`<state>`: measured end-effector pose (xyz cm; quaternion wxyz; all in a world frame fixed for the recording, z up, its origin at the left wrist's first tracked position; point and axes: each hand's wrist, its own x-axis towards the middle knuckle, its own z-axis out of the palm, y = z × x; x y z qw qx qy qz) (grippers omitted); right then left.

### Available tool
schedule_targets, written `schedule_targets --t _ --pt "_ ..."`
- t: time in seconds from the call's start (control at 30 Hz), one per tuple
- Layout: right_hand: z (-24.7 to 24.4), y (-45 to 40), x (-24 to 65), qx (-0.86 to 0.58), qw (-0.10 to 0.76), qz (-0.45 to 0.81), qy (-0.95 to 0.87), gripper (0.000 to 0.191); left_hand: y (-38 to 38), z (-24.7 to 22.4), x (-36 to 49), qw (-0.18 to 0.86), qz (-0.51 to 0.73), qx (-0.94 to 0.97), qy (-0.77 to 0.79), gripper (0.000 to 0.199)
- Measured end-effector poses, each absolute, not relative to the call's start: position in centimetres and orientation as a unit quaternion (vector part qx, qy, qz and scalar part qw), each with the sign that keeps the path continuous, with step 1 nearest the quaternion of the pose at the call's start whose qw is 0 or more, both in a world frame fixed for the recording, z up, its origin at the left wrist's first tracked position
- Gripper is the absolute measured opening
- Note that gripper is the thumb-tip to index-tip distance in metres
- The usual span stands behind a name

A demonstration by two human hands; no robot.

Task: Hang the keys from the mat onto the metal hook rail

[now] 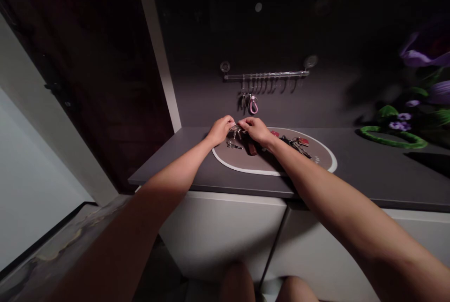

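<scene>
My left hand [221, 130] and my right hand [256, 129] meet over the left part of an oval brown mat [242, 163] with a white border. Between them is a bunch of metal keys [236, 131], pinched by the fingers of both hands. Just below, a small metal key [232, 145] lies on the mat. A dark red-brown holder [252, 147] rests under my right hand. Further right lie more keys [303, 150] with a red tag [303, 141]; my right forearm hides part of the mat.
On the wall above, a clear rail [267, 76] with several hooks carries hanging keys [243, 99] and a pink loop [253, 105]. Purple flowers [401, 123] and a green ring [393, 140] stand at the right of the grey counter [358, 175]. White cabinet doors [232, 227] are below; a dark door [87, 81] stands left.
</scene>
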<state>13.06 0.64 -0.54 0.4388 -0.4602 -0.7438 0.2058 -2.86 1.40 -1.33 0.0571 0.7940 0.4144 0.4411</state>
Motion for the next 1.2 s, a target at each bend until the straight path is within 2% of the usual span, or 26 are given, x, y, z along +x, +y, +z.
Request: schedule_targets --t 0.27,0.43,0.73,1.0,1.2 --pt "-0.1 -0.3 12.6 -0.41 0.464 0.345 -0.705 0.018 1.1 -0.6 -2.8 0.048 0.488 0.774 0.4 0.016" --pt "0.4 -1.0 12.4 -0.387 0.475 0.387 -0.69 0.014 0.9 -0.2 -2.7 0.058 0.521 0.754 0.396 0.017" --pt "0.2 -0.4 12.4 -0.352 0.508 0.377 -0.69 0.02 0.2 0.2 -2.4 0.106 0.562 0.729 0.377 0.012" --pt "0.2 -0.4 12.8 -0.347 0.495 0.316 -0.731 0.025 0.3 0.1 -2.2 0.129 0.571 0.723 0.367 0.01" --pt "0.4 -0.3 13.0 -0.321 0.515 0.289 -0.741 0.023 0.0 0.0 -2.0 0.121 0.582 0.711 0.376 0.017"
